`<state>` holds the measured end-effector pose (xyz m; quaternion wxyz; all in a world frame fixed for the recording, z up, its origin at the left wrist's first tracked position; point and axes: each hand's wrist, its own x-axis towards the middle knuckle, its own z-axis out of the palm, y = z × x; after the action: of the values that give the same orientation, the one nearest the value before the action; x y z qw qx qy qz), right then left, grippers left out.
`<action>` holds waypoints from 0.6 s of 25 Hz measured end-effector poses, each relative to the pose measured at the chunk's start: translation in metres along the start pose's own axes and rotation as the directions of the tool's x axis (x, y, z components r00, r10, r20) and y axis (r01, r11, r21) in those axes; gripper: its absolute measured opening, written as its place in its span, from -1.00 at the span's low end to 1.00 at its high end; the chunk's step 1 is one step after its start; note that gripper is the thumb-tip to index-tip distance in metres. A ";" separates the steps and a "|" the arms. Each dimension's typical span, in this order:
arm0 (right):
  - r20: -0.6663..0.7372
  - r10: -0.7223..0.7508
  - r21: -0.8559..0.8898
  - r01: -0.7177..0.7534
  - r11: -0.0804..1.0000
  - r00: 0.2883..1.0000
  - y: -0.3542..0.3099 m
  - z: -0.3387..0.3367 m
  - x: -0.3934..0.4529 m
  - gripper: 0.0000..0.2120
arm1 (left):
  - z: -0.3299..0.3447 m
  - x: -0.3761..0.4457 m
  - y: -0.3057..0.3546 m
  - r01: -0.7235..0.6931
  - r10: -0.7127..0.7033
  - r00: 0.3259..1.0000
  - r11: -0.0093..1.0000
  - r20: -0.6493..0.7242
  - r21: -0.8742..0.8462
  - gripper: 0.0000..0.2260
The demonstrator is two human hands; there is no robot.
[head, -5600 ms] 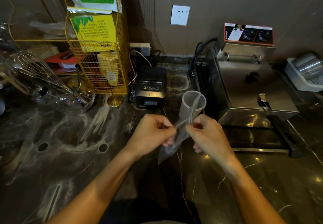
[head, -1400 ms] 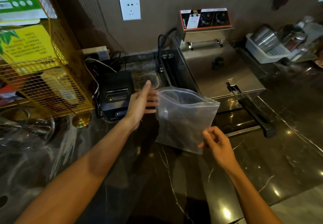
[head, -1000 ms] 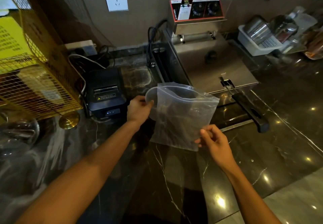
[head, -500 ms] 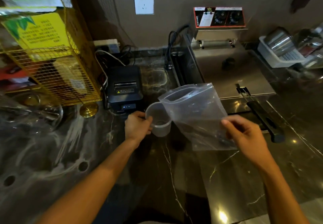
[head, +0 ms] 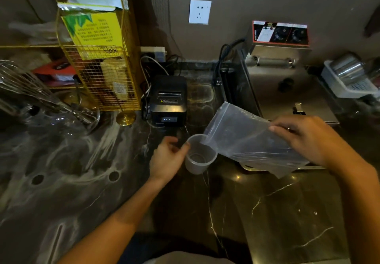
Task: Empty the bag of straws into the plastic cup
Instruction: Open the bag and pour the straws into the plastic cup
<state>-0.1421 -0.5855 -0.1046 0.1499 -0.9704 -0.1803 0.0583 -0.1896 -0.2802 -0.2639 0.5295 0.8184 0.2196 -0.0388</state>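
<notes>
A dark marble counter [head: 277, 212] carries, in descending size, a stainless steel fryer [head: 287, 86] against the back wall, a yellow wire rack [head: 107, 82] stuffed with yellow and green printed packets, a glass bowl [head: 67, 119] holding a metal whisk [head: 26, 86], a white basket [head: 347, 86] with a steel canister lying in it, and a black receipt printer [head: 168, 101]. In front of the fryer, the right hand [head: 308, 140] grips the bottom end of a clear plastic bag [head: 246, 140], fingers closed over the film, tilting it so that its open mouth dips to the rim of the translucent plastic cup [head: 199, 156]. The bag's contents cannot be made out through the film. The cup stands on the counter just in front of the printer and looks empty, its bottom visible. The left hand [head: 166, 158] curls around the cup's left side, fingers partly closed against its wall, thumb at the rim.
</notes>
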 end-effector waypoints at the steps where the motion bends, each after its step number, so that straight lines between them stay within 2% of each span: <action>1: 0.020 -0.008 -0.035 0.008 0.999 1.000 -0.004 -0.003 0.002 -0.72 | -0.008 0.000 0.008 -0.118 0.118 0.992 0.993 -0.055 -0.010 -0.57; 2: 0.043 0.001 -0.052 0.001 0.999 0.999 -0.008 -0.007 0.006 -0.75 | -0.015 0.000 0.019 -0.250 0.247 0.967 0.968 -0.060 -0.037 -0.53; 4: 0.103 0.037 -0.074 -0.030 0.997 0.994 -0.015 -0.014 0.016 -0.84 | -0.027 -0.001 0.047 -0.481 0.483 0.875 0.874 0.029 -0.066 -0.36; 6: 0.163 0.040 -0.126 -0.019 0.992 0.986 -0.027 -0.020 0.025 -0.88 | -0.033 -0.001 0.076 -0.633 0.631 0.766 0.774 0.125 -0.026 -0.21; 9: 0.184 -0.008 -0.209 0.047 0.977 0.983 -0.044 -0.028 0.032 -0.85 | -0.039 0.001 0.112 -0.785 0.743 0.618 0.603 0.256 0.143 -0.23; 12: 0.204 -0.033 -0.269 0.088 0.959 0.978 -0.060 -0.032 0.042 -0.84 | -0.035 0.003 0.137 -0.856 0.758 0.479 0.293 0.443 0.426 -0.40; 13: 0.211 -0.032 -0.278 0.091 0.956 0.977 -0.066 -0.033 0.045 -0.84 | -0.030 0.003 0.142 -0.858 0.754 0.449 0.213 0.480 0.468 -0.44; 14: 0.212 -0.033 -0.279 0.092 0.956 0.977 -0.071 -0.032 0.048 -0.85 | -0.024 0.002 0.145 -0.856 0.748 0.437 0.174 0.500 0.487 -0.46; 15: 0.213 -0.035 -0.275 0.094 0.957 0.976 -0.076 -0.032 0.050 -0.86 | -0.018 0.002 0.146 -0.855 0.742 0.443 0.181 0.503 0.486 -0.48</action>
<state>-0.1156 -0.5085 -0.0537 -0.0085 -0.9641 -0.2330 0.1270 -0.1329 -0.3137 -0.1327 0.1393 0.9334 -0.3143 0.1029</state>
